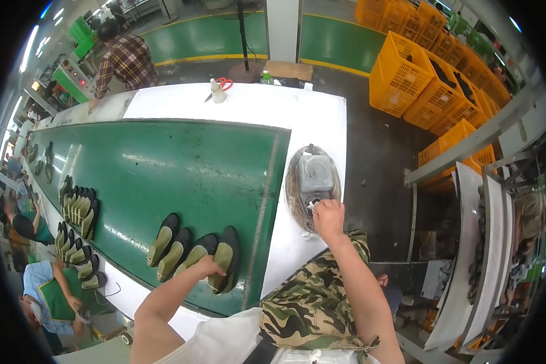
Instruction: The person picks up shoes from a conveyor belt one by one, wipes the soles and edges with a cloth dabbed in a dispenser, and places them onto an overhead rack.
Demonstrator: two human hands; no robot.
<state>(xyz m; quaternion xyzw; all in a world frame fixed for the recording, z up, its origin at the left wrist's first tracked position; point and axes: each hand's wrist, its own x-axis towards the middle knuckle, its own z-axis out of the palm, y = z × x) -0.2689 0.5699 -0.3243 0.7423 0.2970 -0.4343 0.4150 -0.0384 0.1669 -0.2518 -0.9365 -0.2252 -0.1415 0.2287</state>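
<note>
My left hand [208, 267] is closed at the heel end of a dark flat shoe [227, 250] with an olive-green inside, the rightmost of a small group on the green conveyor belt. Other dark shoes [175, 253] lie just left of it, toes pointing away from me. My right hand [329, 219] is at the near end of an oval tray [293, 206] on the white tabletop. Its fingers are pinched by a small white bit, which I cannot identify. Just beyond the fingers, a translucent square-topped container [316, 172] sits in the tray.
Red-handled scissors [224, 83] and a pale cone-shaped spool [217, 92] lie at the table's far edge. More shoes [79, 206] line the belt's left side. Yellow crates [400, 76] are stacked at right. One person [127, 64] works at far left, another [51, 288] at lower left.
</note>
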